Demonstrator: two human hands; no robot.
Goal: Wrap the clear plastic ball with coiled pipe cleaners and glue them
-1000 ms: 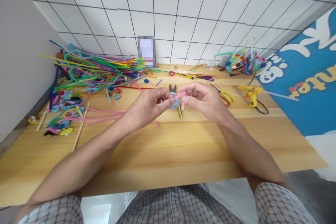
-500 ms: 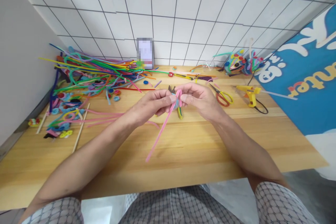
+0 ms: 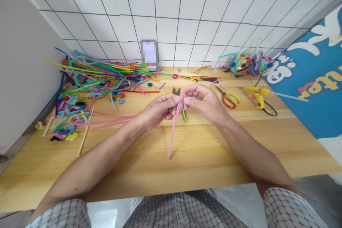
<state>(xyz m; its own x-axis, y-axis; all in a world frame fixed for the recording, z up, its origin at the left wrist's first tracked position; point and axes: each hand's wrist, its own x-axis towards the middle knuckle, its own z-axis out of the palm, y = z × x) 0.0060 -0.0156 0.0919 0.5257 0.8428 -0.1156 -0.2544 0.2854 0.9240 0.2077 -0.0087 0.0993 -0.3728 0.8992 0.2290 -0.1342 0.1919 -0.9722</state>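
Note:
A pink pipe cleaner (image 3: 173,133) is bent into a small loop at its top, and its long tail hangs down over the table. My left hand (image 3: 164,106) pinches it between thumb and fingers. From the other side, my right hand (image 3: 201,100) pinches the looped part, also closed. Behind and below my fingers lie pliers (image 3: 184,115) with dark jaws and green-yellow handles, partly hidden by the hands. More pink pipe cleaners (image 3: 113,116) lie on the table to the left, running behind my left forearm.
At the left is a large heap of coloured pipe cleaners (image 3: 107,71), with wooden sticks (image 3: 84,133) nearer. Scissors (image 3: 229,99) and a yellow glue gun (image 3: 258,96) lie to the right. A phone (image 3: 149,55) leans on the tiled wall; colourful decorated crafts (image 3: 242,65) stand at the back right.
The hanging tail of the pink pipe cleaner has swung right and now points more steeply down. Both hands keep their pinch, and the view has shifted slightly.

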